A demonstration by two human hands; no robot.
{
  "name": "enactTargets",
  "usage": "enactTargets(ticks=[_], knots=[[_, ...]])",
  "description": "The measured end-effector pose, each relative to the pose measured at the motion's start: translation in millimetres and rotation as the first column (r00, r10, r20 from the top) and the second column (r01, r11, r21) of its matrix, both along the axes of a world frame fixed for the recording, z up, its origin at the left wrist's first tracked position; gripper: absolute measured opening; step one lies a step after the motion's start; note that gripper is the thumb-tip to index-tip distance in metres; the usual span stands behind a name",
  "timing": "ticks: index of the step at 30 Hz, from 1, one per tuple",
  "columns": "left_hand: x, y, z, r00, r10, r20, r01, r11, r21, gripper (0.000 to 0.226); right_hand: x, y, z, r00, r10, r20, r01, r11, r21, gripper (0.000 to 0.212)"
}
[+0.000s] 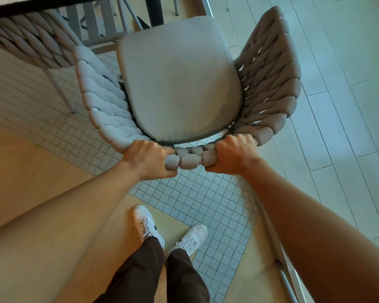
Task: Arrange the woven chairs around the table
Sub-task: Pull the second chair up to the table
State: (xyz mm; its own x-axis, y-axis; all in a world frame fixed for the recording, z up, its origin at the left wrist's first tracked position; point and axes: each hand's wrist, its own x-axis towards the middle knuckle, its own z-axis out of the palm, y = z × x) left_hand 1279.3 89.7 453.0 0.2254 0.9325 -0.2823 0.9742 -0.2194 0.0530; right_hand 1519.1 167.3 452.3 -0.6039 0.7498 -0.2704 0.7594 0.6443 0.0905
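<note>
Both hands on the chair back!
Left hand (148,158) and right hand (233,155) curl tight round the woven chair (269,84) rim, table (53,2) beyond.

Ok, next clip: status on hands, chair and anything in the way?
Left hand and right hand both in a closed grip on the woven chair top rail. Seat faces the table. Second woven chair close on its left.
</note>
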Motion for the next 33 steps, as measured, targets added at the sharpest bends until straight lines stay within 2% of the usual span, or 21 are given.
enactTargets(ticks=[6, 16, 21, 33], knots=[[-6, -19, 4, 0.999, -0.05, 0.003, 0.05, 0.998, -0.032, 0.072, -1, -32, 0, 0.999, -0.022, -0.034, 0.021, 1.0, -0.011, 0.056], [-21, -9, 4, 0.997, -0.073, 0.001, 0.073, 0.997, -0.024, 0.068, -9, -17, -4, 0.995, 0.04, -0.09, -0.039, 0.999, 0.014, 0.053], [-27, -7, 5, 0.995, -0.096, 0.029, 0.097, 0.995, -0.027, 0.06, -12, -14, -3, 0.997, 0.051, -0.06, -0.051, 0.999, 0.003, 0.055], [-52, -4, 1, 0.997, -0.078, 0.022, 0.079, 0.996, -0.052, 0.066, -34, -15, 6, 0.998, 0.04, -0.049, -0.042, 0.997, -0.059, 0.054]])
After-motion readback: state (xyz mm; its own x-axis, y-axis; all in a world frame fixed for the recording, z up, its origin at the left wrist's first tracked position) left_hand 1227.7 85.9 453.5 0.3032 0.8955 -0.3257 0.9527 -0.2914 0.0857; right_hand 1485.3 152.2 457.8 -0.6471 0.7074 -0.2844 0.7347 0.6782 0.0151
